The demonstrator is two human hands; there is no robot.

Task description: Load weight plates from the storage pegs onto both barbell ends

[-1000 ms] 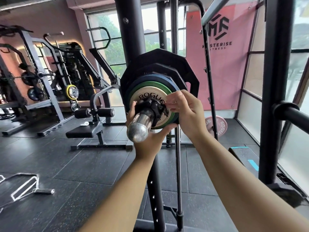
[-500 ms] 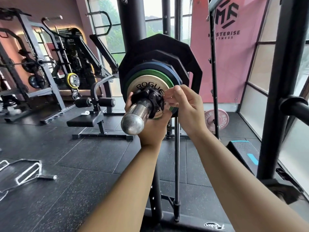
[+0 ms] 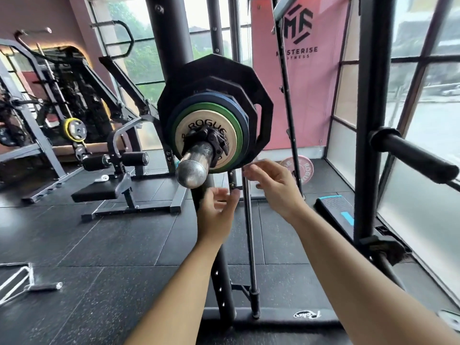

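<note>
On my far left a metal cable handle (image 3: 27, 282) lies on the black rubber floor (image 3: 87, 245). Behind it a machine carries a yellow-rimmed plate (image 3: 74, 129), and a padded bench with foam rollers (image 3: 117, 168) stands nearer the middle.

The barbell end (image 3: 193, 168) points toward me in the centre of my view, resting across the black rack post (image 3: 169, 46). It is loaded. Two large black plates (image 3: 211, 68) sit at the back. In front of them come a blue plate (image 3: 199, 98), a green plate (image 3: 240, 148) and a cream plate (image 3: 232, 139) marked ROGUE. A black collar (image 3: 215, 143) sits on the sleeve right against the cream plate.

My left hand (image 3: 215, 212) hangs just below the steel tip of the bar, fingers loosely curled, touching and holding nothing. My right hand (image 3: 276, 185) is beside it, a little higher, close under the lower edge of the plates. Its fingers are relaxed and spread, and it is likewise empty.

Further right a pink plate (image 3: 305, 170) leans below a pink banner (image 3: 311, 95), with a step platform (image 3: 336, 207) on the floor nearby. At the right edge a black storage peg (image 3: 413, 156) sticks out from another post.
</note>
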